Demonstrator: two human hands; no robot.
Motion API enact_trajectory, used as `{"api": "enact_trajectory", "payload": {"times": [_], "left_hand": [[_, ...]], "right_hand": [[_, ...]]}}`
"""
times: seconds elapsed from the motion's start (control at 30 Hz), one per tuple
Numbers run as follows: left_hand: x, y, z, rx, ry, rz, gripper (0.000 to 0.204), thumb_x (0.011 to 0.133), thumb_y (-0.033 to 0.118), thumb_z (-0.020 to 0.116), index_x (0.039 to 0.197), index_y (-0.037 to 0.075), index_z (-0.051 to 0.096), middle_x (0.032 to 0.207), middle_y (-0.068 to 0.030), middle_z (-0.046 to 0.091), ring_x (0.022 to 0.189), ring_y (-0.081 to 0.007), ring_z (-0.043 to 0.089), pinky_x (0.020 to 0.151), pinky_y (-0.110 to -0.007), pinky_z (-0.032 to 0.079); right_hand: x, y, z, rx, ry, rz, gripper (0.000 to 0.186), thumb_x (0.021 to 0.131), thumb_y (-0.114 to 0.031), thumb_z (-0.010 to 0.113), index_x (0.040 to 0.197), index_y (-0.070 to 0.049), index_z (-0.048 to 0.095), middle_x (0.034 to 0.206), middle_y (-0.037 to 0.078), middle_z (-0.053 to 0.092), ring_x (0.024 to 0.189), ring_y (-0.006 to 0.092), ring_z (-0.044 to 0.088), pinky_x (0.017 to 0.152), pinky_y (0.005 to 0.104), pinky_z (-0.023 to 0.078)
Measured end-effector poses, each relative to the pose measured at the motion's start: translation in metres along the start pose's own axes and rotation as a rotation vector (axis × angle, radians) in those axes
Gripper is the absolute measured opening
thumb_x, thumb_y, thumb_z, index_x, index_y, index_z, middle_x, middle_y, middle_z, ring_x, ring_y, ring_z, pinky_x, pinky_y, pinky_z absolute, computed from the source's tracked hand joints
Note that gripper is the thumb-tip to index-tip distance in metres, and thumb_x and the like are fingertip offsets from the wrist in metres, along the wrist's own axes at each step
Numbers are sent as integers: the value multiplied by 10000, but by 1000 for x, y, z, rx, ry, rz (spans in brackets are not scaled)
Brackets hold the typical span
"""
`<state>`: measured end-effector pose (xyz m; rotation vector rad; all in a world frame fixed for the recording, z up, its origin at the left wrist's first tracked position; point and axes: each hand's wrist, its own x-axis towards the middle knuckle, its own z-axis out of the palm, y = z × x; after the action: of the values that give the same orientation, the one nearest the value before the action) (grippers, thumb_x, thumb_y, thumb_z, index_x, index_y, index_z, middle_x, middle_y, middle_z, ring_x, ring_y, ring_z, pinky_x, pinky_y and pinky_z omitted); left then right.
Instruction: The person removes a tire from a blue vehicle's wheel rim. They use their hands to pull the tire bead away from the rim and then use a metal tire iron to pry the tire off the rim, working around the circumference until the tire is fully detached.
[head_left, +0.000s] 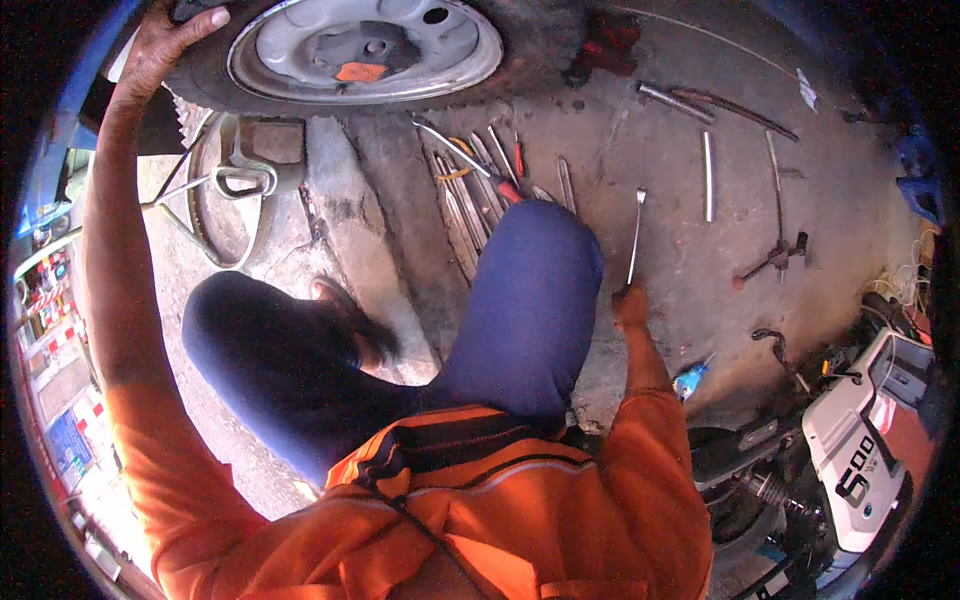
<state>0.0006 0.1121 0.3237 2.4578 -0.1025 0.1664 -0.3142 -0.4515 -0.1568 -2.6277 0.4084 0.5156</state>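
My left hand [165, 48] lies on the edge of a large black tyre [200, 82] at the upper left, with the thumb stretched apart from the fingers; the other fingertips are partly cut off by the picture's edge. Inside the tyre sits a grey steel wheel rim [300, 45] with an orange patch near its hub. Low at my right side, my right hand [630, 306] is closed round one end of a long, thin metal tool [636, 238]. Its flared tip points away from me, over the floor, and its exact kind is hard to tell.
Several long metal tools [462, 215] lie ahead of my knee, beside a red-handled bar [470, 155]. Farther right are a silver tube [710, 178] and a T-shaped bar [778, 215]. A pale chair [262, 160] stands left, a motorcycle with a white panel [850, 445] lower right.
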Motion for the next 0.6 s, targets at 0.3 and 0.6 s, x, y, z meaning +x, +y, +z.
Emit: {"api": "enact_trajectory", "payload": {"times": [0.3, 0.6], "left_hand": [[18, 92, 14, 573, -380, 26, 966, 632, 489, 805, 1361, 4, 394, 1339, -232, 455, 1243, -342, 434, 1033, -408, 366], [22, 79, 66, 795, 29, 433, 847, 579, 493, 805, 1258, 75, 520, 1161, -220, 593, 1130, -400, 524, 1013, -429, 382]], "right_hand": [[46, -41, -9, 271, 274, -330, 267, 816, -164, 622, 1015, -66, 474, 639, 96, 535, 506, 240, 544, 459, 387, 444], [83, -136, -213, 1115, 61, 191, 148, 808, -105, 639, 906, -21, 566, 746, 56, 580, 664, 173, 588, 619, 330, 501]]}}
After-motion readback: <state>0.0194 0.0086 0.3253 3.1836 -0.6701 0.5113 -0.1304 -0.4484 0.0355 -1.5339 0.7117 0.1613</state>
